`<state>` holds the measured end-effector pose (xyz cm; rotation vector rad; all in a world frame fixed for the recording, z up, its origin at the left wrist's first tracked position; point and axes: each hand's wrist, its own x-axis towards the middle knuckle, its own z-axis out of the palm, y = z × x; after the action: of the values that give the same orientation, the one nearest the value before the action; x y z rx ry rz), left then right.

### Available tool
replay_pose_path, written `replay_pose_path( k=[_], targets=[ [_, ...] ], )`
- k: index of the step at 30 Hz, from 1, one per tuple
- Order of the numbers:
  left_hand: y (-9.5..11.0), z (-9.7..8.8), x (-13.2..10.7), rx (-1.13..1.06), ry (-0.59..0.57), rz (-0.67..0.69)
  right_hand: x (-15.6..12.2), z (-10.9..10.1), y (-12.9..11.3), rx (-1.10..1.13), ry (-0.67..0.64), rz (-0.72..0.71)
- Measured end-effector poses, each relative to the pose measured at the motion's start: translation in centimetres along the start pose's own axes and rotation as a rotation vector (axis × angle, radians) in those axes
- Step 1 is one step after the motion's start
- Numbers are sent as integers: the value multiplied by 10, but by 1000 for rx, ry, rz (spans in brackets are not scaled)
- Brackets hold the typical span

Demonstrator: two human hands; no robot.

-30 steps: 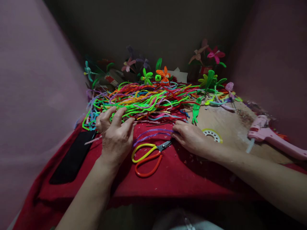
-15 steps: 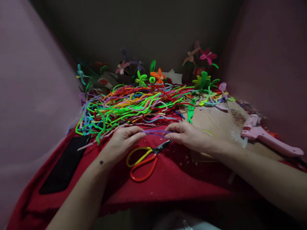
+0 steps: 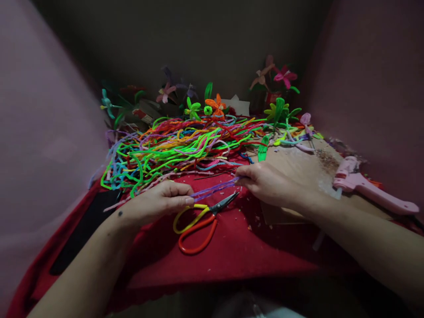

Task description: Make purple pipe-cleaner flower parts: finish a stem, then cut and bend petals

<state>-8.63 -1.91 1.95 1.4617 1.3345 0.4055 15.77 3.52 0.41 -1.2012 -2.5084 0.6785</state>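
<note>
A purple pipe cleaner (image 3: 213, 188), doubled into two strands, stretches between my hands above the red cloth. My left hand (image 3: 165, 198) pinches its left end between thumb and fingers. At the other end, my right hand (image 3: 265, 179) is closed on it, a little higher and farther from me. Scissors (image 3: 213, 210) with one yellow and one orange handle lie just beneath the strands, blades pointing right. Behind my hands spreads a heap of many-coloured pipe cleaners (image 3: 179, 148).
A pink glue gun (image 3: 374, 190) rests on a cardboard sheet (image 3: 294, 165) at right. A dark phone (image 3: 81, 234) lies at left, partly behind my left forearm. Pipe-cleaner flowers, among them an orange one (image 3: 217, 106), stand at the back. Small scraps dot the red cloth (image 3: 238, 256).
My hands have drawn apart, the left toward me and leftward, the right slightly away. The purple strands between them now show longer and slant upward to the right.
</note>
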Motion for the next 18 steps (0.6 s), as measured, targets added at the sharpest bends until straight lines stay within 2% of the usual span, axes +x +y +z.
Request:
replay_pose_path(
  k=[3, 6, 8, 10, 12, 14, 18],
  targets=[
    [-11, -5, 2, -110, 32, -18, 3, -1, 4, 58, -17, 10],
    [-22, -11, 7, -236, 130, -33, 7, -2, 8, 98, -31, 68],
    [-28, -16, 11, -276, 207, -53, 9, -4, 11, 163, -96, 145],
    [-33, -19, 16, -282, 299, -66, 11, -6, 15, 295, -217, 241],
    [-36, -21, 20, -170, 376, -50, 11, -7, 18, 470, -333, 307],
    [-36, -20, 23, 10, 423, -4, 10, -6, 20, 624, -368, 318],
    [-26, -13, 16, 377, 661, 303, 8, -1, 20, 802, -338, 300]
  ],
)
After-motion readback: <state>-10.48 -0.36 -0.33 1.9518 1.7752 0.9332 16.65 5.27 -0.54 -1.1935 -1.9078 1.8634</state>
